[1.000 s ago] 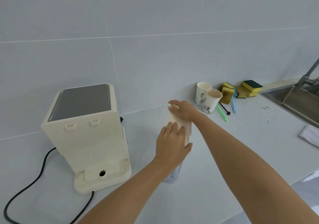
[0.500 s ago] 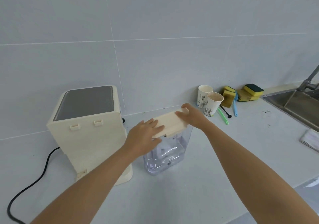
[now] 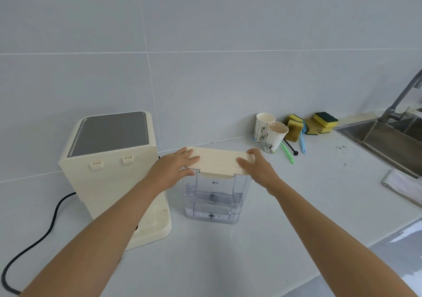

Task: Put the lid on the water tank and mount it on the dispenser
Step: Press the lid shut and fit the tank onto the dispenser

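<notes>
Item: clear water tank (image 3: 212, 199), taken as the landmark. It stands upright on the white countertop (image 3: 228, 262), with a shallow layer of water at the bottom, as far as can be told.

Nearest the viewer: two bare forearms reach in from the lower edge, one on each side of the tank.

At the tank's top: cream lid (image 3: 219, 160). It lies flat across the tank's mouth, long axis running left to right, with a small tab hanging over the near wall. Whether it is fully seated cannot be told.

Left hand (image 3: 173, 168): clamped on the lid's left end, fingers on top, thumb under the edge.

Right hand (image 3: 253, 167): closed over the lid's right end, fingers spread on the top face.

Left of the tank, just beside it: cream dispenser (image 3: 109, 173). Its back faces the viewer, with two small hooks near the top and a low base step at the bottom. A black power cord (image 3: 45, 232) trails off to its left.

Governing relation: the dispenser's mounting side lies to the tank's left, so the left hand is the nearer. Judgement: lid placement is about finished; mounting is not yet done and likely calls for a lift and a sideways carry to the base step.

Beyond the tank, to its right: two paper cups (image 3: 269, 134), sponges (image 3: 315, 123), and a steel sink (image 3: 388, 136).
</notes>
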Tool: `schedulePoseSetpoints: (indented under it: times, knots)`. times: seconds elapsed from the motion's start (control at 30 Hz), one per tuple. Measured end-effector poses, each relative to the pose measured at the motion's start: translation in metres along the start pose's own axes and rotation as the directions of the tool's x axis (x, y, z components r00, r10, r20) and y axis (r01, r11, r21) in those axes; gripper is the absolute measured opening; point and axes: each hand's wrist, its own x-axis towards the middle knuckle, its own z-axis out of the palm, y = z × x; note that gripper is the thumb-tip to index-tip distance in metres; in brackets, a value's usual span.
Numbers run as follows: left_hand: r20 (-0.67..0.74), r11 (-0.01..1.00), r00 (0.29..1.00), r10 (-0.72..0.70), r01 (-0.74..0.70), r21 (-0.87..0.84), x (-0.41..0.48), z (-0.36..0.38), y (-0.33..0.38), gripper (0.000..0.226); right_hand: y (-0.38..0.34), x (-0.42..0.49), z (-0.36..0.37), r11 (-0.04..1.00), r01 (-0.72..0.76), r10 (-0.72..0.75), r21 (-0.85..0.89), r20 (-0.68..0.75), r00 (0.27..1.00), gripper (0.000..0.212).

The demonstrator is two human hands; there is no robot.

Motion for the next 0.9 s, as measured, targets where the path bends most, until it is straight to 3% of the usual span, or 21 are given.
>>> schedulePoseSetpoints:
  times: [0.17, 0.3, 0.5, 0.63, 0.77, 0.9]
  knots:
    - [-0.035, 0.988, 0.999, -0.023, 0.017, -0.155, -0.004, 0.005, 0.000, 0.056, 0.005, -0.011, -0.002, 0.998, 0.008, -0.011, 0.058, 0.051, 0.999, 0.063]
    - [0.000, 0.957, 0.994, -0.106, 0.102, -0.271, -0.010, 0.020, -0.006, 0.095, 0.018, -0.018, -0.003, 0.977, 0.034, -0.069, 0.212, 0.156, 0.985, 0.087]
    - [0.173, 0.768, 0.949, -0.263, 0.315, -0.558, -0.007, 0.051, -0.025, 0.131, 0.041, -0.017, 0.013, 0.971, 0.083, -0.127, 0.223, 0.191, 0.973, 0.088]
    - [0.232, 0.718, 0.937, -0.262, 0.350, -0.601, -0.002, 0.068, -0.034, 0.118, 0.059, -0.009, 0.028, 0.988, -0.018, -0.012, 0.155, 0.189, 0.982, 0.102]
    - [0.202, 0.728, 0.950, -0.236, 0.311, -0.611, 0.007, 0.079, -0.039, 0.109, 0.070, -0.005, 0.038, 0.988, -0.126, 0.109, 0.093, 0.172, 0.979, 0.101]
    - [0.217, 0.725, 0.938, -0.270, 0.347, -0.595, 0.015, 0.083, -0.047, 0.103, 0.071, 0.000, 0.042, 0.991, -0.120, 0.111, 0.053, 0.146, 0.983, 0.098]
